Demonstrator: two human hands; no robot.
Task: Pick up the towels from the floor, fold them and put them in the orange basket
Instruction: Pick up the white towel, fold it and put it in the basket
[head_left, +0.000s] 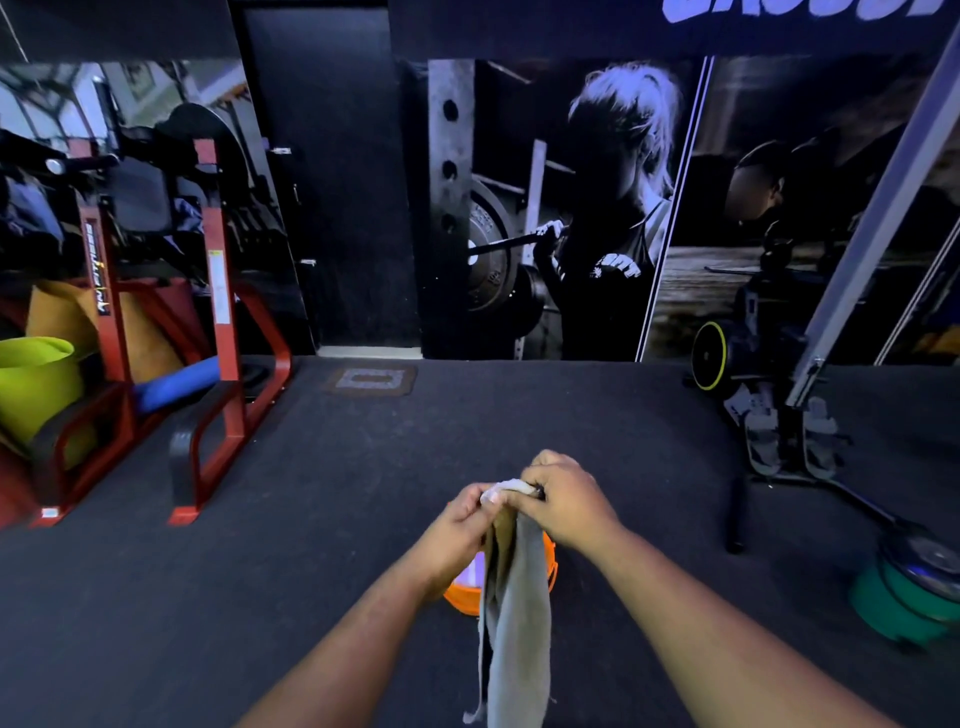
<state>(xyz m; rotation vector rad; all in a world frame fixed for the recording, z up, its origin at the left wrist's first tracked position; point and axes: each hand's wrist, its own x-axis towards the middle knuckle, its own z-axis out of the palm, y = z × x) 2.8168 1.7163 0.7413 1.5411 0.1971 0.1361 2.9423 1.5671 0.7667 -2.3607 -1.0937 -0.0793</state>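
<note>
Both hands pinch grey towel (517, 613) at top edge: left hand (460, 525) at 9 o'clock, right hand (563, 506) at 3. Cloth hangs over orange basket (548, 564) (mostly hidden). Square corners, fold midair, then lower in.

Both my hands pinch the top of a grey towel (517, 613): left hand (460, 525), right hand (563, 501), close together. Towel hangs down in front of the orange basket (548, 564) on the dark floor (311, 493). Red rack (218, 312) far left.
</note>
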